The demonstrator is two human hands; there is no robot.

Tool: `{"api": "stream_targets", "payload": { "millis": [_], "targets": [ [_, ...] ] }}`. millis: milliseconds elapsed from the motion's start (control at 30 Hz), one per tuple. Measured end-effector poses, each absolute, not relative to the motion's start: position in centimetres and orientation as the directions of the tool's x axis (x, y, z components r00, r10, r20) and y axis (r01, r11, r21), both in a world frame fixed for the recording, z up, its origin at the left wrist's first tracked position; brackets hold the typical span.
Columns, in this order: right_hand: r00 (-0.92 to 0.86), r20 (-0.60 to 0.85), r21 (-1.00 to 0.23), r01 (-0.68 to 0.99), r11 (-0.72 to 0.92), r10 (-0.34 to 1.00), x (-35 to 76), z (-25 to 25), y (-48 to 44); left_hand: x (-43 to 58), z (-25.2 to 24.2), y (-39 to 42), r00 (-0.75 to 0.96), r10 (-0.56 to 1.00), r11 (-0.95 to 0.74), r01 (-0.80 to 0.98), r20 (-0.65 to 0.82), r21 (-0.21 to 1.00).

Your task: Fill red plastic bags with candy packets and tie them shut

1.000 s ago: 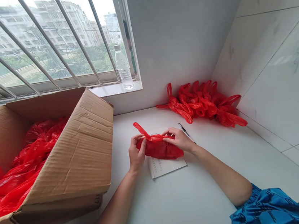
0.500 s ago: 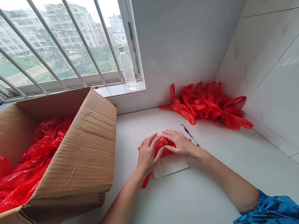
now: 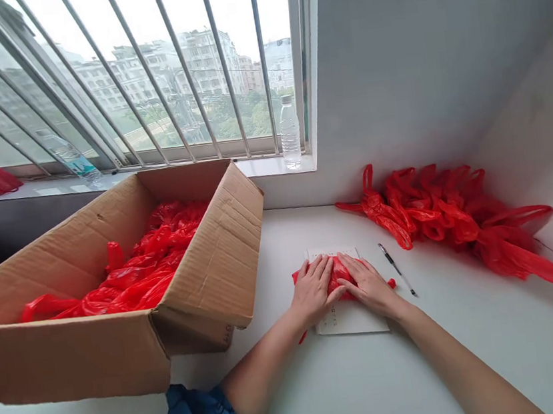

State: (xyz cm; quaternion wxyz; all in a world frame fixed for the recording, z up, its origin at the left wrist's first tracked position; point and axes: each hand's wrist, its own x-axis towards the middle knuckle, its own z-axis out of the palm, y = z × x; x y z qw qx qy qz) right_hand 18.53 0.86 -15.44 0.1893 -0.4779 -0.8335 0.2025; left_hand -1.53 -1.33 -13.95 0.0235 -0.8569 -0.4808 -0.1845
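Note:
Both my hands lie flat, side by side, on a folded red plastic bag that rests on a white sheet of paper on the white counter. My left hand covers the bag's left half with fingers stretched out. My right hand presses the right half, fingers also extended. Small red ends of the bag stick out at the left and right of my hands.
A black pen lies just right of the paper. A pile of folded red bags sits at the back right by the tiled wall. An open cardboard box with loose red bags stands at left. Water bottles stand on the windowsill.
My hands went from pinching the bag's tied handles to pressing flat on the bag. The view has swung left, showing more of the box and windowsill.

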Motion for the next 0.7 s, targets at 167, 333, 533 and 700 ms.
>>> {"api": "stream_targets", "payload": {
  "millis": [167, 333, 533, 700],
  "targets": [
    [-0.523, 0.140, -0.636, 0.602, 0.482, 0.840, 20.7, -15.3, 0.8, -1.5, -12.8, -3.8, 0.464, 0.788, -0.567, 0.803, 0.404, 0.184],
    [-0.563, 0.190, -0.612, 0.573, 0.545, 0.804, 21.1, -13.6, -0.8, -1.0, -12.0, -4.8, 0.521, 0.802, -0.563, 0.823, 0.292, 0.079],
    [-0.422, 0.137, -0.779, 0.513, 0.361, 0.896, 22.7, -11.2, -4.0, -2.1, -6.4, -8.9, 0.390, 0.882, -0.469, 0.788, 0.266, 0.400],
    [-0.212, 0.153, -0.831, 0.501, 0.242, 0.965, 25.9, -14.0, -4.4, -7.8, 2.7, -16.4, 0.248, 0.950, -0.293, 0.501, 0.190, 0.814]
  ]
}}
